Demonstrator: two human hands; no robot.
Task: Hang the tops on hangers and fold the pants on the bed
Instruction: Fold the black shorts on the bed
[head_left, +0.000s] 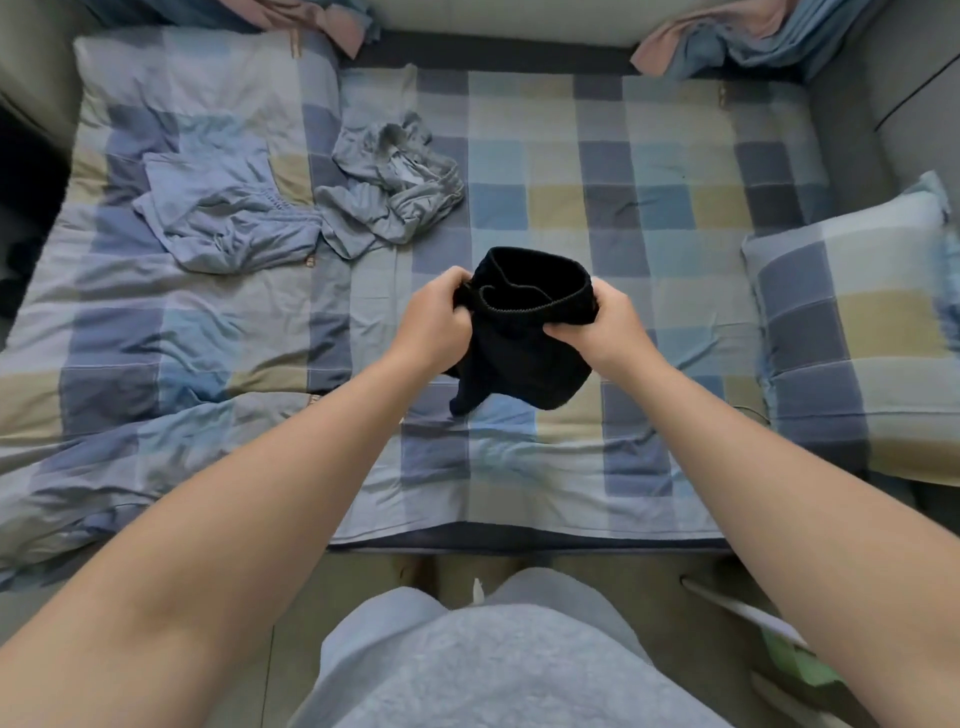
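Black fabric garment (524, 338); blue, grey and tan checked bed cover (597, 182); pale blue crumpled garment (228, 218); grey crumpled garment (395, 182)

Left hand (434, 317) and right hand (597, 325) grip black pants (524, 353) by the waistband above the checked bed (571, 197).

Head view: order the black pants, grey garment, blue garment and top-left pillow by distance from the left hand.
1. black pants, gripped in the left hand
2. grey garment, beyond, slightly left
3. blue garment, farther left
4. pillow, top-left corner
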